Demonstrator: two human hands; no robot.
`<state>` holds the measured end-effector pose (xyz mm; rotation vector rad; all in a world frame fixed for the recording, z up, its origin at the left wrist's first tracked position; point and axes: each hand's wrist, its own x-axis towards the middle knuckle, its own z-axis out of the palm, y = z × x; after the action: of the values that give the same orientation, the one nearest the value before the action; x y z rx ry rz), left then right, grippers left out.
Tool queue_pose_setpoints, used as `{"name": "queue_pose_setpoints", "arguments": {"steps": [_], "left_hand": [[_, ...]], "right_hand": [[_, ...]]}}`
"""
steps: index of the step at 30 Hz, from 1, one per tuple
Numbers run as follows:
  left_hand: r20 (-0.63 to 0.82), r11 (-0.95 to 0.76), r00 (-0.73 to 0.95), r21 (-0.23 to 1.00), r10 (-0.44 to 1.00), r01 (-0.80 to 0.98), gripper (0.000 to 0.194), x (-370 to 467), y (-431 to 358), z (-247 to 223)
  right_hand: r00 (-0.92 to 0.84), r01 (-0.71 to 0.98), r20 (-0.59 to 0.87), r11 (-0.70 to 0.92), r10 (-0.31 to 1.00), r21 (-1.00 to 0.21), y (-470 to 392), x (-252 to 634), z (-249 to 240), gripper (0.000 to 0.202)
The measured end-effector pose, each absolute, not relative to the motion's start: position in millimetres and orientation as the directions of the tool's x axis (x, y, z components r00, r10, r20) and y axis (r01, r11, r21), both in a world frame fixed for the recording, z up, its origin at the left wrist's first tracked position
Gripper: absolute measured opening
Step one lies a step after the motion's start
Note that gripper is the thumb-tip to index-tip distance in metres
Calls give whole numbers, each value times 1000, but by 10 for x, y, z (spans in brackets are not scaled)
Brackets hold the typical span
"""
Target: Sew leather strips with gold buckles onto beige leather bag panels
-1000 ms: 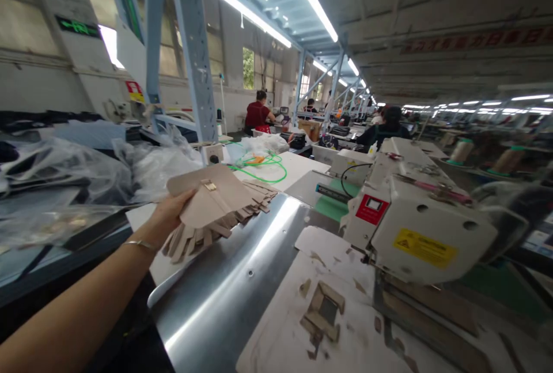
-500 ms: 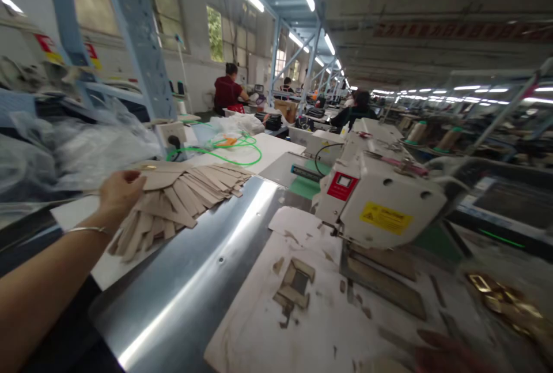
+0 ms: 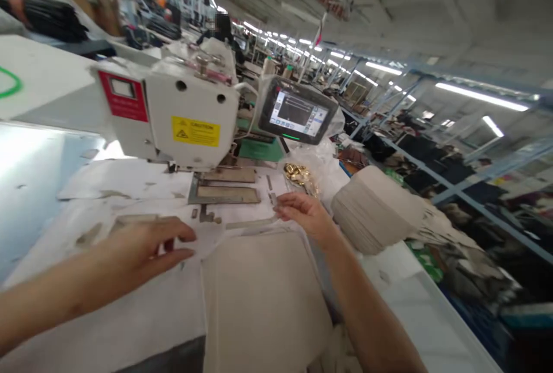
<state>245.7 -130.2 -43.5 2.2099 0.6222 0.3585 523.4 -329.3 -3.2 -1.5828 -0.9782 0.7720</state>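
Note:
My left hand [image 3: 144, 246] is over the white work sheet [image 3: 173, 304], thumb and fingers apart with nothing between them. It partly covers a small beige frame-shaped piece [image 3: 129, 220]. My right hand [image 3: 302, 211] has its fingertips drawn together at the end of a thin grey strip [image 3: 250, 223]; whether anything is pinched there I cannot make out. Between my forearms lies a large beige panel [image 3: 263, 298] with rounded corners. Beyond my hands is a sewing machine [image 3: 173, 119], with a metal clamp plate [image 3: 227, 193] below its head.
Gold metal fittings [image 3: 298, 176] lie in clear plastic behind my right hand. A thick stack of beige panels [image 3: 375, 211] stands at the right. A control screen [image 3: 298, 112] is beside the machine. Bare sheet metal [image 3: 38, 171] extends at the left. A co-worker [image 3: 222, 30] sits farther back.
The view has swung right. My left hand has left the pile of beige strips and come over the work sheet. My right hand, formerly a blur at the lower edge, now shows clearly.

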Motion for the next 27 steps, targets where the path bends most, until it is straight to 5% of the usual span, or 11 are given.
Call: {"name": "queue_pose_setpoints", "arguments": {"steps": [3,6,12,16,19,21,24,27], "left_hand": [[45,-733,942,641,333,228,34,2846,-1714,-502],[36,-780,946,577,321,242,29,3007,-1870,-605],[-60,-765,943,569,326,301,19,3131,-1835,-522],[39,-771,987,629,153,95,10,3078,-2013,-431],[84,-651,988,758,128,20,21,2909,-2226,-492],[73,-552,956,828,283,100,23,2822,-2297,-569],[50,-414,830,882,556,224,28,2825,-2256,-660],[-14,-300,737,908,675,292,35,2939,-2157,-674]], "right_hand": [[379,524,70,-151,923,-838,-3607,5307,-103,33],[256,729,70,-145,964,-669,-3890,5266,-288,49],[224,780,80,-130,971,-612,-4095,5137,-600,67],[331,746,126,-178,935,-641,-4060,5158,-582,82],[435,597,170,-142,885,-789,-4090,5171,-513,50],[513,290,42,-127,857,-949,-4142,5145,-472,23],[468,-204,-186,-99,864,-974,-4212,5032,-437,30],[368,-338,-307,-181,878,-923,-4209,4928,-424,38]]}}
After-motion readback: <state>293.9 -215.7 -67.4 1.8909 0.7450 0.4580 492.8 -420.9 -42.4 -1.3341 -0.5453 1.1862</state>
